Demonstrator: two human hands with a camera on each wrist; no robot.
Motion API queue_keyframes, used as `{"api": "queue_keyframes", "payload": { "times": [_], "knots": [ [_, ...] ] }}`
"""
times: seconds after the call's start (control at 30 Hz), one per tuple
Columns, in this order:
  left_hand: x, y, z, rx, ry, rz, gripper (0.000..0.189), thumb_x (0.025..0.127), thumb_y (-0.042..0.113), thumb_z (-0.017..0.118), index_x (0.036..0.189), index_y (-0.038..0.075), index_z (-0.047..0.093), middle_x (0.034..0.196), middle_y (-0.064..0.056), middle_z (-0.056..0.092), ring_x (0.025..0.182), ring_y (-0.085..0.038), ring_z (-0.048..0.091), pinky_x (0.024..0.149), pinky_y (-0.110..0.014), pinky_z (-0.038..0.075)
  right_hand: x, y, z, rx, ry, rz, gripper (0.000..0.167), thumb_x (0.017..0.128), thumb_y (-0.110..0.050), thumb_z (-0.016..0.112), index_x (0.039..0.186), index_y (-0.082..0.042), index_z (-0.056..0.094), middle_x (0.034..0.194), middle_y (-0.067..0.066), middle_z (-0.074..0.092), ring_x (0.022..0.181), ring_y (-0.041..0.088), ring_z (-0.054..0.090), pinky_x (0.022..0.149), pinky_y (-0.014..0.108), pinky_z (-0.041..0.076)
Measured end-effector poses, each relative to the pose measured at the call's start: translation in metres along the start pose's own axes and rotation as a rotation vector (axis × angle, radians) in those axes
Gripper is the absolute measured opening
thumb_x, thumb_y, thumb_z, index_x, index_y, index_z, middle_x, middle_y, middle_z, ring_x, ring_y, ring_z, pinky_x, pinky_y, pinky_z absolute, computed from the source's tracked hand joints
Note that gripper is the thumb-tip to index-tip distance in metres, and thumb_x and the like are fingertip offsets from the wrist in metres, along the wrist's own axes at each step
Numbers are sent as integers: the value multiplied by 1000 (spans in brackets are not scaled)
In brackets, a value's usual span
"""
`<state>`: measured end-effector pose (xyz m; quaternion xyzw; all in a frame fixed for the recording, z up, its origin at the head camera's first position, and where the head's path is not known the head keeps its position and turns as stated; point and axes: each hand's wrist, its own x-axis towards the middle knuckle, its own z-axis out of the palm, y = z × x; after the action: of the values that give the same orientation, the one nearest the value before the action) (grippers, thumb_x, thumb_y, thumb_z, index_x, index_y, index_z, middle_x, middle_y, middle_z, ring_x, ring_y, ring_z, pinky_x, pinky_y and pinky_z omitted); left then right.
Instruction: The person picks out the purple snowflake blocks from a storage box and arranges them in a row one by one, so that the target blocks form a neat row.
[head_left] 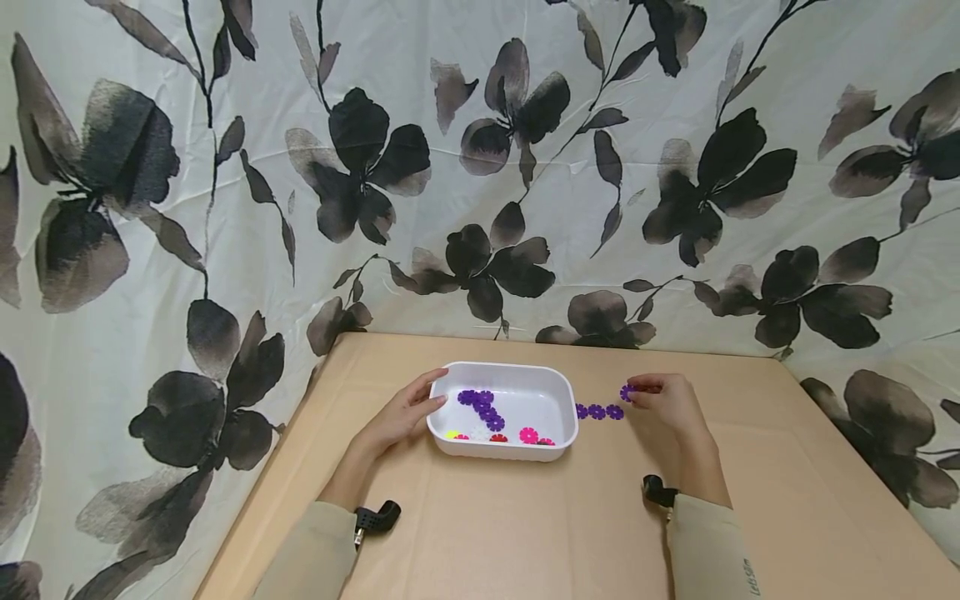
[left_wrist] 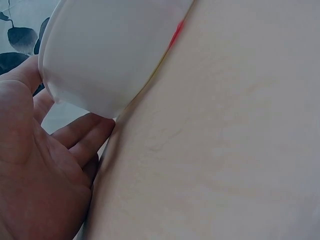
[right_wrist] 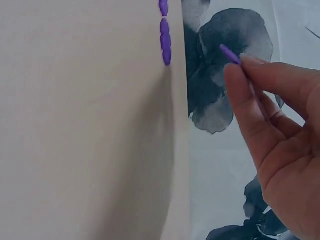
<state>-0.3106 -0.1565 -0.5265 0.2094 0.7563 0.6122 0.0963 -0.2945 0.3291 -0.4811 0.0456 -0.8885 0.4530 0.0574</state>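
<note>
A white plastic tub [head_left: 500, 450] stands on the table with purple flower-shaped pieces [head_left: 480, 402] inside, and pink, red and yellow ones along its near side. My left hand [head_left: 408, 408] holds the tub's left end; in the left wrist view, fingertips [left_wrist: 107, 125] meet its lower edge and another finger lies at the rim. Between thumb and fingertips my right hand [head_left: 667, 402] pinches one purple flower-shaped piece [right_wrist: 230, 54], raised off the table. Just left of it, a short row of purple flower-shaped pieces [head_left: 597, 412] lies on the table, running from the tub's right side.
The light wood-coloured table [head_left: 510, 525] reaches back to a white cloth [head_left: 592, 275] with dark flower prints, which hangs behind and at both sides. Black wrist cameras [head_left: 378, 517] sit at both sleeves.
</note>
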Motion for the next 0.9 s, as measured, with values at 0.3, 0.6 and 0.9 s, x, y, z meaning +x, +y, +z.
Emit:
{"api": "queue_keyframes", "payload": {
  "times": [0.3,0.6,0.9],
  "knots": [
    [-1,1,1,6,7,-6,61,106,30,61,161,17,38,171,-9,29,159,-38,22,128,-56,21,-2,9,-1,-199,-93,67,24,95,4,69,118,9,73,113,26,74,100,33,69,89,43,63],
    [1,-1,1,3,5,4,62,106,30,61,162,14,37,172,-10,28,159,-39,20,127,-57,20,-5,10,2,-201,-137,182,24,98,4,63,120,5,73,118,24,72,112,40,63,101,53,57],
    [1,0,0,0,12,-17,61,106,31,62,161,18,38,171,-9,30,159,-38,24,127,-56,24,-3,11,5,-262,-129,157,26,97,4,65,122,4,72,117,24,71,105,36,63,98,52,58]
  ]
}}
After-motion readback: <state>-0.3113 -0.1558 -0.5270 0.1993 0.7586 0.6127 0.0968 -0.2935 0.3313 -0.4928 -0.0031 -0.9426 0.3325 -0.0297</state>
